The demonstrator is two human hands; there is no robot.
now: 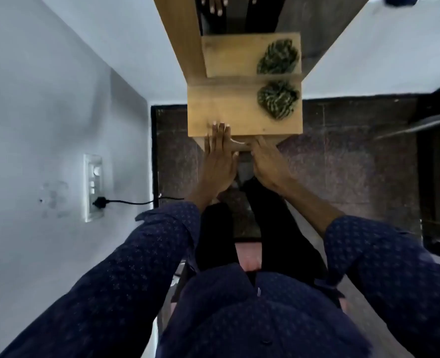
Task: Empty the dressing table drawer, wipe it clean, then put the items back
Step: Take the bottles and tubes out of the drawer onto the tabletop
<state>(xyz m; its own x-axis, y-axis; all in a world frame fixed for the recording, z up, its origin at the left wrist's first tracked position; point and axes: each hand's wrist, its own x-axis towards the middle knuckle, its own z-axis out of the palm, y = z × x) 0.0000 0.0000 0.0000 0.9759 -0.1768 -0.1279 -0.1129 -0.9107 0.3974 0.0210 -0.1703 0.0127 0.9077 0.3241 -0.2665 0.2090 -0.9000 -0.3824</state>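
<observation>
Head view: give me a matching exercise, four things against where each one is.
Things:
1. left hand
2. right hand
3. green cloth
4. black plug

Places:
A. in the wall socket panel
B. bunched on the right of the wooden tabletop
C. flat, fingertips over the tabletop's near edge
D. below the near edge, fingers curled out of sight

Pairs: 1-C, 2-D, 3-B, 4-A

Matt wooden dressing table [226,109], knitted cloth [277,98], glossy mirror [239,55], speckled stone floor [355,156].
</observation>
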